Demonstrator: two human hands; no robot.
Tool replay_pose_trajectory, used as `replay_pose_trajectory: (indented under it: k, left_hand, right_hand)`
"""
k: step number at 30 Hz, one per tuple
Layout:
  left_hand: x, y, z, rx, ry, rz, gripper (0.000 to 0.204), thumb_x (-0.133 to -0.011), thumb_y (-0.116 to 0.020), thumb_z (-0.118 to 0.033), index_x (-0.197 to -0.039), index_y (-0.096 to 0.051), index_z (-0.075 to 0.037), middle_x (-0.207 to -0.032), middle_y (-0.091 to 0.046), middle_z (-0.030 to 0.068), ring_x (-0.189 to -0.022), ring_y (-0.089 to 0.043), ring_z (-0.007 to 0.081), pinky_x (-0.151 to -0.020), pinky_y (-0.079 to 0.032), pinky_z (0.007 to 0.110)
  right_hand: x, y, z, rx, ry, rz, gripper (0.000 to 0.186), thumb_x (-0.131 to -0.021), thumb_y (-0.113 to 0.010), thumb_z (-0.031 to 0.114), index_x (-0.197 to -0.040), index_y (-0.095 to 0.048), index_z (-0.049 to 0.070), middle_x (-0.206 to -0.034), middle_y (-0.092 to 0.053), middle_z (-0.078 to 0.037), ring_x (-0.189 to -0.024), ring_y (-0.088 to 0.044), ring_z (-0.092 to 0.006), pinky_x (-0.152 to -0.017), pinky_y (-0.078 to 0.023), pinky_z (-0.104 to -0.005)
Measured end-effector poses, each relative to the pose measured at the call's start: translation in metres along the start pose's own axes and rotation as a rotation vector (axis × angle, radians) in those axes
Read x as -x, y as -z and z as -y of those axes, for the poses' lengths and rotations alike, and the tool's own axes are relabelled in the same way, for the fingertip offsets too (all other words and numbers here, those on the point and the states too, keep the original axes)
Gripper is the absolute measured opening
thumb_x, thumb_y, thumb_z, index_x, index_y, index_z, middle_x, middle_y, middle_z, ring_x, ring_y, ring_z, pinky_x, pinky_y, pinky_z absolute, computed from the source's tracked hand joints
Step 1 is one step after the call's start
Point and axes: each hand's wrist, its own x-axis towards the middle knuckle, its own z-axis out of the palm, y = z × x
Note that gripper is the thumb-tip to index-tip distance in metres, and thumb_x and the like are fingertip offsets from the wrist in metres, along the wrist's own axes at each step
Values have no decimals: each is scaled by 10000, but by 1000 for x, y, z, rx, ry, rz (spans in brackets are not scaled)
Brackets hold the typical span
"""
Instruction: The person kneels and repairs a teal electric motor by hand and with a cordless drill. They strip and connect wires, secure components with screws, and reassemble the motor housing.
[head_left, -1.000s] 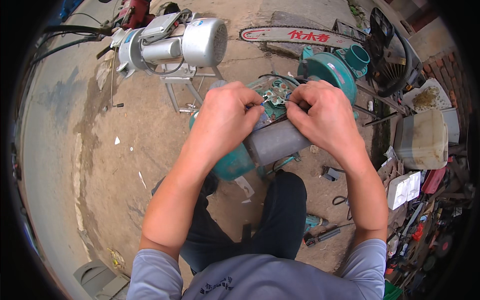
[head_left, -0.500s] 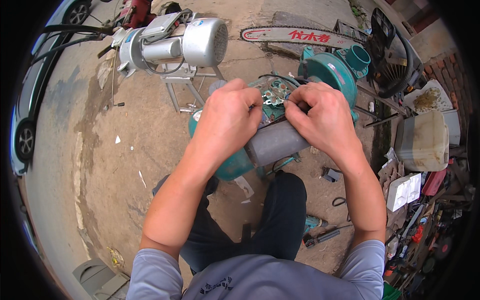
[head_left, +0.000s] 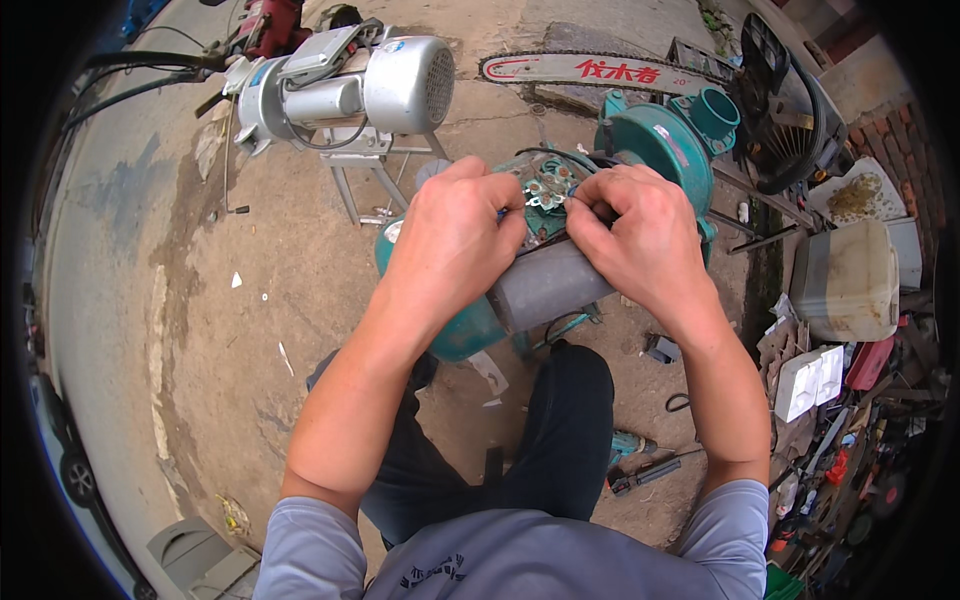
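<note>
One left hand (head_left: 450, 235) and one right hand (head_left: 645, 220), apart, fingertips pinched on a wire (head_left: 571, 196) each, mostly hidden; between them, one exposed terminal block (head_left: 546, 187) atop one rounded green metal motor (head_left: 467, 333) bearing one smooth grey cylinder (head_left: 550, 288); beyond, one silver motor (head_left: 405, 85) with round grille (head_left: 439, 85), one flat-barred chainsaw (head_left: 560, 68); outdoors, stained concrete ground (head_left: 320, 270)

This is looking like an open-air roadside repair workshop. On stained, rough ground (head_left: 230, 340), a silver motor (head_left: 408, 88) is sitting on a metal stand (head_left: 345, 195), a chainsaw (head_left: 540, 70) is pointing its bar toward it, and a green machine (head_left: 655, 140) is baring its metal terminals (head_left: 545, 190). A teal power tool (head_left: 628, 443) is lying nearby. A jumbled heap of parts (head_left: 850, 450) is spreading along the right, brickwork (head_left: 893, 145) is showing beyond, and a car (head_left: 60, 440) is appearing at the left edge.
</note>
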Motion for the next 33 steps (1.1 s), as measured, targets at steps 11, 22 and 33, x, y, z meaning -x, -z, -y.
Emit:
replay_pose_trajectory:
  k: [11,22,33]
  left_hand:
    - [0,-1,2,26,-15,-4,87,-779,-755,-41,-861,-747,-14,-781,-626,158,-748,-662,349,-689,-527,438]
    - [-2,-1,3,50,-23,24,97,-781,-762,-52,-870,-756,-14,-791,-651,160,-767,-672,363,-699,-533,444]
    - [-5,1,6,91,-83,27,43,-833,-689,-64,-816,-714,-34,-807,-628,184,-790,-659,413,-719,-542,506]
  right_hand:
    - [-4,3,2,42,-26,97,163,-808,-703,172,-764,-735,18,-811,-721,-172,-832,-696,-363,-781,-565,-470]
    - [-6,8,5,-5,-83,140,171,-807,-682,167,-786,-747,10,-810,-713,-189,-835,-693,-385,-782,-564,-479]
    - [-5,6,4,-67,-85,126,163,-815,-681,151,-804,-756,7,-822,-718,-185,-844,-695,-381,-786,-560,-473]
